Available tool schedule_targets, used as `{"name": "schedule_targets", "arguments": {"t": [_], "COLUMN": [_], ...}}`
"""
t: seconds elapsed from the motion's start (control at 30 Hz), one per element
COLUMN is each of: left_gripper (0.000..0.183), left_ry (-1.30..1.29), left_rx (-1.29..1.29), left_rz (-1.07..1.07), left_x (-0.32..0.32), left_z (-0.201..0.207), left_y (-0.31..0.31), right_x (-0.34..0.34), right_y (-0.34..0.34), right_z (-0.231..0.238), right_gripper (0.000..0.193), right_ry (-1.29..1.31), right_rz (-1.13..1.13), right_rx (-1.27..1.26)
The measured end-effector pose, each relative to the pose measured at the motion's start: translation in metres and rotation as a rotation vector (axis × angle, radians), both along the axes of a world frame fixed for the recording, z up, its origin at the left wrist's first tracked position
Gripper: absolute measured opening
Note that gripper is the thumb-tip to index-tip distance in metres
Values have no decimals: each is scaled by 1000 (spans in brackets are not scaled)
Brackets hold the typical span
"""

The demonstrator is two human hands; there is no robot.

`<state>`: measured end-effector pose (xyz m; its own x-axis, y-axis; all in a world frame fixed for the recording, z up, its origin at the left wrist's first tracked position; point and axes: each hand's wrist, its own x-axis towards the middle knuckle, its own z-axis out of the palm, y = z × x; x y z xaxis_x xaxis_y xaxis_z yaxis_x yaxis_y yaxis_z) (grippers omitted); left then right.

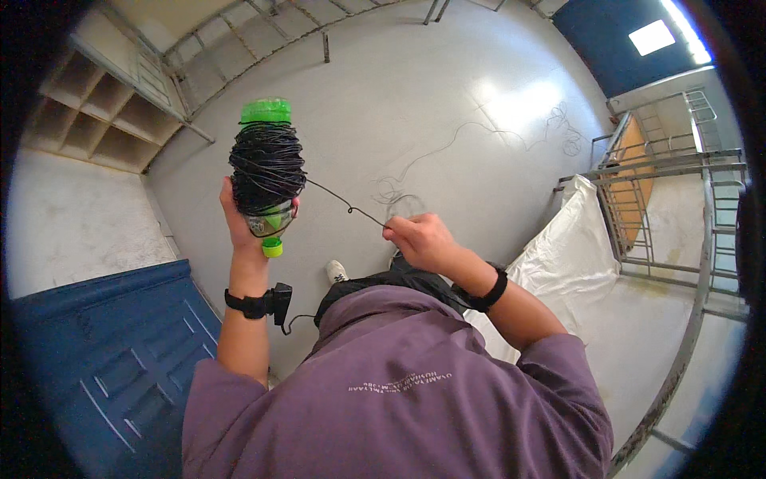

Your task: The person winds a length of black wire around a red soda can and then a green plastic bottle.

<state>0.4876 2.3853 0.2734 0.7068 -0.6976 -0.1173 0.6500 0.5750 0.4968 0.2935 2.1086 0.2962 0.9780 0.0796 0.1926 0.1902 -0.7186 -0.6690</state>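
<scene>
A plastic bottle [266,110] with a green base and a bright green cap is held up at the left, its cap end toward me. Many turns of black cord [268,164] wrap thickly around its middle. My left hand [238,217] grips the bottle from beneath, near the cap end, with the fingers mostly hidden behind it. From the winding, a stretch of cord with one small kink runs to my right hand [424,241], which pinches it between thumb and fingers in front of my waist.
Loose cord [451,142] trails over the grey floor [359,96] ahead, tangled at the far right. Metal bunk frames [670,168] and a white sheet [558,247] stand at the right. Wooden cubbyholes [100,120] and a blue door [120,359] are at the left.
</scene>
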Motion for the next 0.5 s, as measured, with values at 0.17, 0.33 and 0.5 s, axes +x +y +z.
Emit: {"name": "schedule_targets", "arguments": {"t": [0.17,0.33,0.5], "left_gripper": [88,75,76], "left_ry": [-63,-817,-1069], "left_rx": [152,758,928], "left_rz": [132,240,-294], "left_x": [-15,-28,-55], "left_z": [14,41,70], "left_y": [-35,-93,-173], "right_x": [-5,-11,9], "right_y": [-46,-114,-165], "right_z": [14,59,96], "right_gripper": [18,11,22], "right_ry": [-24,-299,-483], "right_rz": [128,253,392], "right_rx": [13,-163,-399]}}
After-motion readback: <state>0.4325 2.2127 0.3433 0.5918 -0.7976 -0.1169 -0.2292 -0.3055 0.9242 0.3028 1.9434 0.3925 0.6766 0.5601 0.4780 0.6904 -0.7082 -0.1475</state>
